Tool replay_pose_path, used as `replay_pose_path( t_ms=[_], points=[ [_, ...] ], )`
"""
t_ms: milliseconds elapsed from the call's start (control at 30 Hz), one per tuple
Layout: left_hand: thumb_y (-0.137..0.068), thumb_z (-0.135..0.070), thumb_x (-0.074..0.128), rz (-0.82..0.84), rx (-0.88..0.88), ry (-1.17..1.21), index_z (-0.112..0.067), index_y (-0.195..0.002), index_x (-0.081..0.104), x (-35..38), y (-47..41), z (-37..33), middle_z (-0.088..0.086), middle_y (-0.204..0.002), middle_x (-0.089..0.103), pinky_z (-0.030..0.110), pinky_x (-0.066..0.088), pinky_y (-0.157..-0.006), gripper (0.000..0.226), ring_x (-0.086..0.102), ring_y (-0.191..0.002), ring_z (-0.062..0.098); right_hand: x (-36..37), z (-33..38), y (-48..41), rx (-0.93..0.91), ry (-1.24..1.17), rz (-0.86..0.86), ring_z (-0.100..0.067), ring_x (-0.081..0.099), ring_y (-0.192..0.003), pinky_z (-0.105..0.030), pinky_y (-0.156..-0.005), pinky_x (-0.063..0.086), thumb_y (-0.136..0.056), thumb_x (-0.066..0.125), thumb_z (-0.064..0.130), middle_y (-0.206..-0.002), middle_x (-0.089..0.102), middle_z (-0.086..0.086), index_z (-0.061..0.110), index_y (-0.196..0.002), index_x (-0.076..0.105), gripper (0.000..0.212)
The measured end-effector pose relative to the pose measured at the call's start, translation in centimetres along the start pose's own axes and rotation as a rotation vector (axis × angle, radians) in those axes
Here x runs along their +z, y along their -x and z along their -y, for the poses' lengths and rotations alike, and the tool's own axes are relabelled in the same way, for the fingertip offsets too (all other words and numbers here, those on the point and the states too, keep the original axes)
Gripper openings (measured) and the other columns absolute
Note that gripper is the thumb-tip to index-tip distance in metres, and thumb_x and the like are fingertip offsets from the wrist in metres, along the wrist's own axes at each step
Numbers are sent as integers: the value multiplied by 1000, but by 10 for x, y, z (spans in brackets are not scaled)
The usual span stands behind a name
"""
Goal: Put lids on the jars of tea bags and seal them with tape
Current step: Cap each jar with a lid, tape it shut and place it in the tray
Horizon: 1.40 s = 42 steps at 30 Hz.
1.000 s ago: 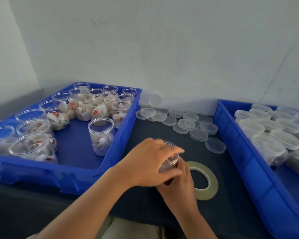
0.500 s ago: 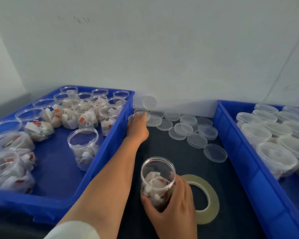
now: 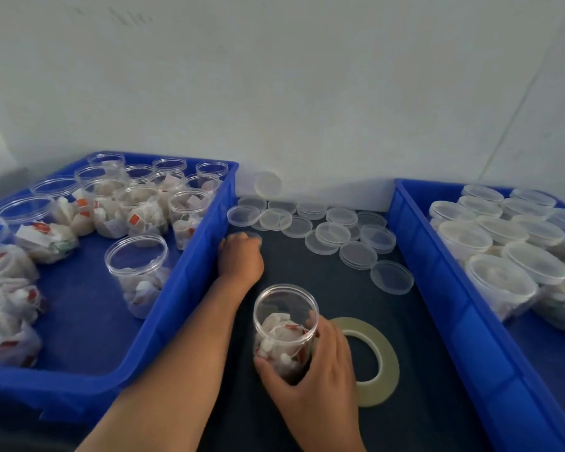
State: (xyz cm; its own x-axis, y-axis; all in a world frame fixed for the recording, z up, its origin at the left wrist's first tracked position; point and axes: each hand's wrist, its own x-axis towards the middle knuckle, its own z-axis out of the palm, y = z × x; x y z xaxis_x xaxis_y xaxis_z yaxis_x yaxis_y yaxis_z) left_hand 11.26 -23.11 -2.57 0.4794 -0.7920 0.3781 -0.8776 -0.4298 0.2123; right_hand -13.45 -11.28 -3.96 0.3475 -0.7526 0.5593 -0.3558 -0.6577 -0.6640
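Note:
An open clear jar of tea bags (image 3: pixel 282 308) stands on the dark table between the two bins. My right hand (image 3: pixel 320 370) grips its lower side from the right. My left hand (image 3: pixel 242 259) reaches forward beside the left bin's wall, fingers curled on a clear lid (image 3: pixel 253 237) at the near edge of the loose lids (image 3: pixel 331 231). A roll of clear tape (image 3: pixel 385 363) lies flat just right of the jar, partly under my right hand.
A blue bin (image 3: pixel 190 288) on the left holds several open jars of tea bags, the nearest one (image 3: pixel 137 272) standing apart. A second blue bin (image 3: pixel 437 288) on the right holds several lidded jars (image 3: pixel 499 282). A white wall stands behind.
My left hand left the jar top, reached to the lids and has now drawn back a little with fingers curled on a lid. My right hand keeps holding the jar.

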Motion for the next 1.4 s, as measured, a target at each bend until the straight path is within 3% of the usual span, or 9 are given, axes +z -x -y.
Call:
replay_pose_path(
  t_ms=[100, 300, 400, 533, 700, 900, 1033, 1267, 1400],
  points=[
    [-108, -15, 47, -132, -77, 313, -8, -104, 65, -14, 23, -12, 12, -106, 63, 46, 54, -86, 19, 60, -100, 31, -2, 0, 1, 18, 2, 20, 6, 49, -124, -9, -104, 36, -70, 81, 63, -128, 50, 30, 42, -137, 41, 81],
    [-113, -28, 37, -394, -328, 1114, -20, -97, 57, -85, 77, -29, -1, -89, 60, 22, 53, -65, 27, 62, -82, 15, -5, 4, 7, 128, -97, 65, 8, 61, -112, -15, -88, 54, -66, 83, 65, -119, 59, 33, 44, -131, 40, 81],
    [-111, -38, 42, -327, -369, 1345, -34, -110, 62, -124, 107, -33, -4, -84, 59, 21, 53, -55, 20, 59, -68, 3, -7, 8, 10, 119, -60, 95, 10, 61, -109, -10, -81, 52, -68, 80, 69, -116, 57, 37, 43, -131, 37, 81],
    [-90, -70, 61, 41, -220, 1018, -48, -99, 66, -154, 137, -26, -20, -91, 68, 23, 55, -56, 24, 68, -81, 1, -9, 12, 9, 113, -58, 161, 1, 61, -120, -25, -96, 56, -70, 79, 68, -134, 58, 23, 34, -155, 28, 105],
    [-90, -70, 60, 137, -78, 494, -48, -105, 66, -165, 153, -32, -19, -97, 65, 30, 55, -73, 28, 63, -87, -1, -12, 15, 8, 99, -104, 178, 3, 56, -126, -31, -100, 55, -73, 85, 60, -138, 56, 26, 40, -153, 31, 99],
    [-105, -48, 53, 249, 157, 377, -43, -141, 59, -176, 154, -45, -15, -133, 64, 29, 49, -96, 36, 60, -121, 8, -11, 14, 8, 91, -124, 147, 3, 60, -116, -23, -90, 56, -72, 86, 61, -126, 59, 29, 51, -143, 32, 89],
    [-94, -78, 45, 399, 264, 176, -43, -155, 40, -171, 157, -63, -5, -153, 45, 38, 46, -98, 71, 45, -138, 19, -7, 11, 4, 39, -157, 138, -3, 63, -112, -24, -85, 57, -77, 85, 53, -121, 60, 26, 43, -139, 43, 76],
    [-89, -79, 51, 291, 341, -47, -35, -138, 44, -160, 162, -72, 2, -130, 46, 36, 41, -89, 67, 46, -115, 22, -4, 9, 3, 26, -164, 131, 2, 64, -105, -11, -77, 52, -77, 83, 49, -118, 59, 29, 69, -130, 32, 76],
    [-81, -94, 34, 303, 357, -202, -24, -144, 42, -152, 171, -83, 10, -137, 47, 47, 41, -99, 94, 46, -124, 30, 0, 9, 2, 16, 101, 252, 21, 46, -100, -4, -68, 43, -79, 48, 71, -128, 44, 21, 42, -137, 38, 66]
  ],
)
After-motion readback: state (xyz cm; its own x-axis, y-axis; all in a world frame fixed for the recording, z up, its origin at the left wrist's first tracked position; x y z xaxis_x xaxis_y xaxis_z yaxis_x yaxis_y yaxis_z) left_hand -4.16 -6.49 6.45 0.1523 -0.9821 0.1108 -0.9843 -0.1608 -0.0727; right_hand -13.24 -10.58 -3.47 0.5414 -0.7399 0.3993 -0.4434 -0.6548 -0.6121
